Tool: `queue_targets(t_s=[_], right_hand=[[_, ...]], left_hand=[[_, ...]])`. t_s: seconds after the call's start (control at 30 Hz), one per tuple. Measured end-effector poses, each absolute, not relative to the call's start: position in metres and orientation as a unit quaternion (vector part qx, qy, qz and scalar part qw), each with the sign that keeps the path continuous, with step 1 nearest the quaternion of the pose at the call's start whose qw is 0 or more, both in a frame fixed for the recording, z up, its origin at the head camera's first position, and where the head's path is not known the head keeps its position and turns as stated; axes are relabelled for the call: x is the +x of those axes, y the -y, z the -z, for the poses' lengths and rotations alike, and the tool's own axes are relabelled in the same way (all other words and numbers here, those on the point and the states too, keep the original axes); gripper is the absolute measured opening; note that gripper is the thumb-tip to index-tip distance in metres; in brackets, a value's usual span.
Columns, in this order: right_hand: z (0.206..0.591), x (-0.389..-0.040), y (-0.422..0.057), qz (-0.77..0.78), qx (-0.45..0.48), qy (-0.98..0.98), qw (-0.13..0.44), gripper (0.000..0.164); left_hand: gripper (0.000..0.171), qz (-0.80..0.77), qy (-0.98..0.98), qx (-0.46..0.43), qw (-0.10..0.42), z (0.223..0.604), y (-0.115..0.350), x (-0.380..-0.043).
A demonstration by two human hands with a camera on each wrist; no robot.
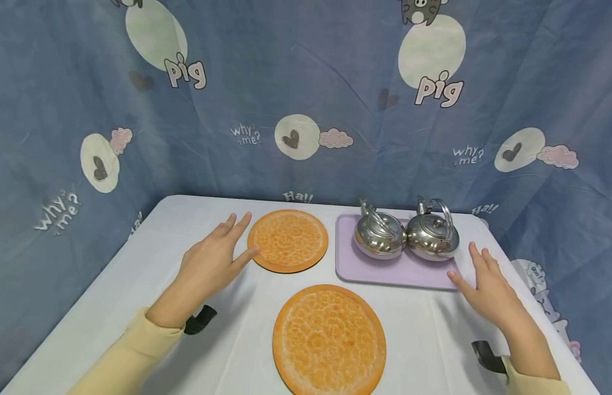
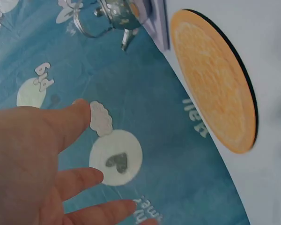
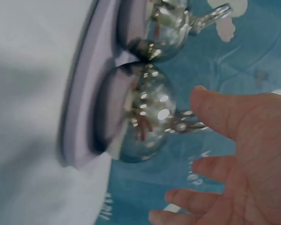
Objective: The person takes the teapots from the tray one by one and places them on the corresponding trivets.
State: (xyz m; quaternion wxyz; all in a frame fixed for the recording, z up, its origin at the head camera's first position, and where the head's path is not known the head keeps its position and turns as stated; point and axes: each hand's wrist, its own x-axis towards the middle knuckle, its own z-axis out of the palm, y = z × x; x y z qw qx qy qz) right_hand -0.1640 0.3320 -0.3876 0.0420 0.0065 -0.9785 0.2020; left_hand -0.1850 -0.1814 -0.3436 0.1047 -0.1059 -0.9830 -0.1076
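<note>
Two shiny metal kettles stand side by side on a lilac tray point(image 1: 347, 266): the left kettle point(image 1: 380, 244) has its handle tilted over the lid, while the right kettle point(image 1: 429, 241) has its handle up. My right hand point(image 1: 493, 291), fingers spread and holding nothing, hovers by the tray's right front corner; in the right wrist view its thumb overlaps the handle of the near kettle point(image 3: 147, 117). Over the table's left side, my left hand point(image 1: 212, 260) is spread and holds nothing, its thumb beside the far round orange mat point(image 1: 288, 241). A second round orange mat point(image 1: 330, 340) lies nearer me.
A white cloth covers the table point(image 1: 414, 318). Behind it and along both sides hangs a blue curtain point(image 1: 296, 82) printed with pigs, hearts and words. Dark strap ends point(image 1: 199, 320) stick out below both wrists.
</note>
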Motion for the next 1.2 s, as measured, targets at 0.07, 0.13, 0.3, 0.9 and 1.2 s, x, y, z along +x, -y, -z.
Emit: queue_targets(t_s=[0.07, 0.13, 0.3, 0.9, 1.2], right_hand=[[0.391, -0.169, -0.336, -0.214, 0.012, 0.976, 0.04, 0.088], [0.395, -0.175, -0.339, -0.222, 0.014, 0.974, 0.043, 0.084], [0.405, -0.192, -0.346, -0.283, 0.009, 0.959, 0.016, 0.071], [0.441, -0.212, -0.373, -0.388, -0.053, 0.92, -0.011, 0.063], [0.448, -0.21, -0.379, -0.375, -0.034, 0.926, -0.018, 0.057]], left_hand=[[0.073, 0.122, 0.98, -0.114, 0.111, 0.342, 0.177, -0.186], [0.07, 0.139, 0.976, -0.121, 0.117, 0.34, 0.172, -0.188], [0.06, 0.176, 0.965, -0.143, 0.131, 0.335, 0.157, -0.199], [0.046, 0.283, 0.938, -0.187, 0.068, 0.325, 0.105, -0.246], [0.045, 0.334, 0.925, -0.181, 0.017, 0.32, 0.081, -0.266]])
